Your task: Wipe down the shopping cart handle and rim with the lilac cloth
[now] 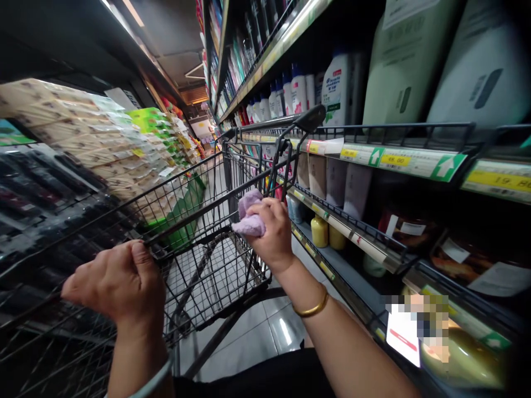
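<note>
A wire shopping cart (215, 260) stands before me, tilted in the view. My left hand (124, 284) is closed over the cart's dark top rail (191, 213), thumb on top. In my right hand (274, 232) is a crumpled lilac cloth (251, 213), pinched between thumb and fingers. That hand is over the cart near its far side, below the cart's handle (277, 122); whether the cloth touches the wire I cannot tell. A gold bangle (313, 303) circles my right wrist, and a pale bangle (153, 381) my left.
Shelves with wire-edged fronts (398, 132) run along the right, holding shampoo bottles (337, 91) and jars (409, 218). Stacked packs (83, 132) and a green crate (186, 213) line the left. Tiled floor (249, 337) shows beneath the cart.
</note>
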`<state>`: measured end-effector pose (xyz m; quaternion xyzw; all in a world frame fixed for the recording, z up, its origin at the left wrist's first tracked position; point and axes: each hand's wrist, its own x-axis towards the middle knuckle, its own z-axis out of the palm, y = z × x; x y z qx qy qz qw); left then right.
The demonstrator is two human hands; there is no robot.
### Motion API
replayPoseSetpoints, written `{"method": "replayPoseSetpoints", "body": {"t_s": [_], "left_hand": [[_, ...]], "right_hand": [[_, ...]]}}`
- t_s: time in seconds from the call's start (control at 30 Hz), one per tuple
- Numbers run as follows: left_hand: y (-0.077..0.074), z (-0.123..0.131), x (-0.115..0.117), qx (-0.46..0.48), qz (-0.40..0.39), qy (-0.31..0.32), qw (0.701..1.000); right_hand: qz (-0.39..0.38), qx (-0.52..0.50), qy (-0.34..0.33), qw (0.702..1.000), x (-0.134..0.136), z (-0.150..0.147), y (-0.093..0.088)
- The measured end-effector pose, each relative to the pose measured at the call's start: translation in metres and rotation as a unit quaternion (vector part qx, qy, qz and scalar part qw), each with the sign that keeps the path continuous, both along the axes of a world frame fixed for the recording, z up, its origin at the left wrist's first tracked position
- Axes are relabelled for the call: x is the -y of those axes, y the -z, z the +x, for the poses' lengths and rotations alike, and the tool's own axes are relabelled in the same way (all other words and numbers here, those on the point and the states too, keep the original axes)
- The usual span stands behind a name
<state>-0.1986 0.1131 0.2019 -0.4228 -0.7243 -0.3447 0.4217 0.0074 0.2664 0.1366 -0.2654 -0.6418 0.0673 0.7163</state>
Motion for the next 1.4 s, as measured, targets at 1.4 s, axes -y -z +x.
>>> {"method": "replayPoseSetpoints", "body": {"t_s": [1.4], "left_hand": [[0.007, 0.008, 0.02, 0.034, -0.021, -0.002, 0.999]], "right_hand": [[0.184, 0.124, -0.083, 0.972, 0.085, -0.066, -0.012]]}}
